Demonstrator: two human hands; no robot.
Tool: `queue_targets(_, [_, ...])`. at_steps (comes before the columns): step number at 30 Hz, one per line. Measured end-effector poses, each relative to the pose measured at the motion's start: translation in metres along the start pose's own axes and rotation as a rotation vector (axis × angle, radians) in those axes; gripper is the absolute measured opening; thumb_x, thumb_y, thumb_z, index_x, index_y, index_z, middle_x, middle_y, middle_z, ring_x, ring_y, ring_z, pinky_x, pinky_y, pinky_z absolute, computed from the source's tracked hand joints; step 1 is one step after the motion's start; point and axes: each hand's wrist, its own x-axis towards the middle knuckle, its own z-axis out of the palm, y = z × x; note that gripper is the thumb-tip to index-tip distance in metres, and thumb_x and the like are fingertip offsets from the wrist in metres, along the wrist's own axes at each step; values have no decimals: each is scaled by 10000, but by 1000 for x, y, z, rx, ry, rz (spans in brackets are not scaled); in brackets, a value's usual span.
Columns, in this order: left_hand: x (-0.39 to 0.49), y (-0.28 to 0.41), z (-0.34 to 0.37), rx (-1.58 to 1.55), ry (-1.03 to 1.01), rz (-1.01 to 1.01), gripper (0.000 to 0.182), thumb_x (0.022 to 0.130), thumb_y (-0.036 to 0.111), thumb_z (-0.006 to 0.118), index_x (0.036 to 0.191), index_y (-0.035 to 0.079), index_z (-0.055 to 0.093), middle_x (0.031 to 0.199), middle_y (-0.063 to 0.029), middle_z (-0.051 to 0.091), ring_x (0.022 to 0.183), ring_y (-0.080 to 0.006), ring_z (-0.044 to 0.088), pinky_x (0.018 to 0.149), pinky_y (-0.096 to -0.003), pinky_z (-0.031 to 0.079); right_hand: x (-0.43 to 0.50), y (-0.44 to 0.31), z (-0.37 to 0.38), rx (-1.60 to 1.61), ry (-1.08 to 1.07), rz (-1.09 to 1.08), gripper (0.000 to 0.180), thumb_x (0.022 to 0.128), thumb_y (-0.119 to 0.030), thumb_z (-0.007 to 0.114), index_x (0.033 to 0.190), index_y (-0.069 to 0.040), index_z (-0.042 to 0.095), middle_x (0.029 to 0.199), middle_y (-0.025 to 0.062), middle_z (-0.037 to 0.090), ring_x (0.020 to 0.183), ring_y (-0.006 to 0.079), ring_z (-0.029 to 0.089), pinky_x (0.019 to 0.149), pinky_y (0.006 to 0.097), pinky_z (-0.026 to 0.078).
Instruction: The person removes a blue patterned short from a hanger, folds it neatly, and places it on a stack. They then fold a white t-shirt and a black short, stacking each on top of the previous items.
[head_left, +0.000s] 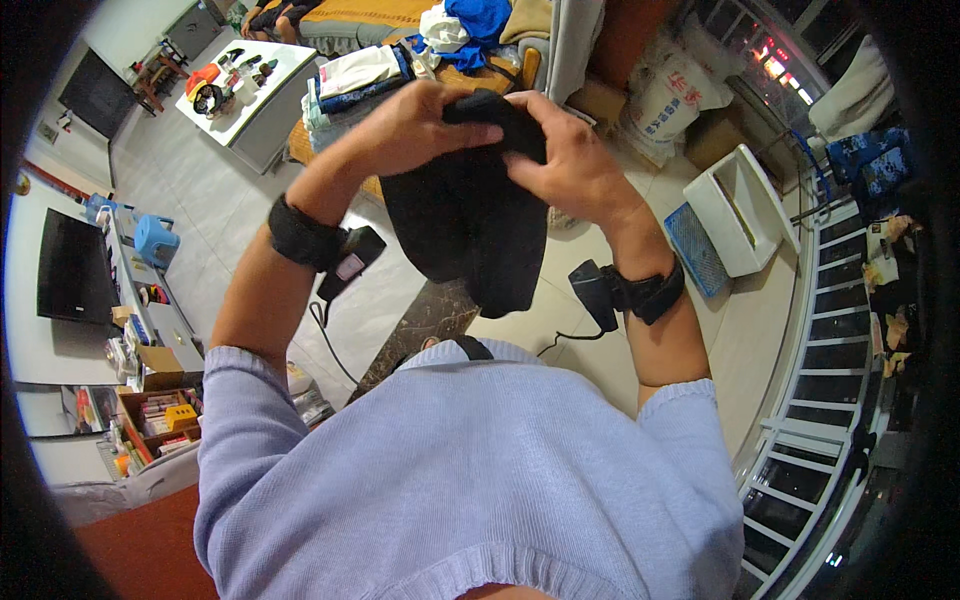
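A black cloth garment (469, 217), possibly trousers or shorts, hangs in front of me with its lower end split into two parts. My left hand (424, 124) grips its upper edge on the left, thumb lying across the front. On the other side, my right hand (566, 157) pinches the top of the cloth, thumb and fingers bent around it. Just behind the left hand, a stack of folded clothes (360, 79) lies on a wooden bench (300, 142). Each wrist wears a black strap with a small corded device.
Beyond the stack lie loose blue and white clothes (465, 30). A white table (247, 90) holds small items, with a seated person (274, 19) behind it. At right are a white plastic basin (735, 210), a blue crate (697, 247), a printed sack (660, 112) and a white railing (825, 371).
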Motion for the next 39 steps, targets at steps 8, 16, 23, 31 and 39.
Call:
queue_targets(8, [-5,35,-47,145,-53,2,336,772,271,738,973,16,651,836,-1,637,753,-85,575,734,-245,464,-34,62,19,-265,169,-153,295,700,-113,670,971,-38,582,942,195,599,890,383,563,788,434,479])
queue_targets(16, [-31,31,-101,179,109,154,355,761,307,728,988,43,657,822,-6,624,760,-107,566,737,-248,433,-74,123,48,203,71,177,251,774,-8,623,1018,-16,566,932,152,616,890,282,595,805,361,464])
queue_targets(23, [-68,-2,-120,344,277,60,311,809,324,711,961,59,655,774,9,625,686,-73,568,631,-221,457,-66,125,-9,39,162,300,350,778,81,551,1095,-56,605,1008,114,660,926,200,615,845,295,467])
queue_targets(31, [-88,-52,-130,398,389,-84,295,830,279,690,1022,58,651,824,-5,639,738,-82,596,661,-234,485,-39,117,-72,-205,228,203,302,815,48,553,1100,-34,609,960,92,672,879,151,618,794,270,478])
queue_targets(39, [-88,-59,-121,270,410,-63,282,833,151,686,1094,63,626,937,6,648,838,-87,588,754,-259,497,-43,113,-93,-227,379,72,421,758,84,458,1125,-58,607,983,155,661,930,225,625,853,296,460])
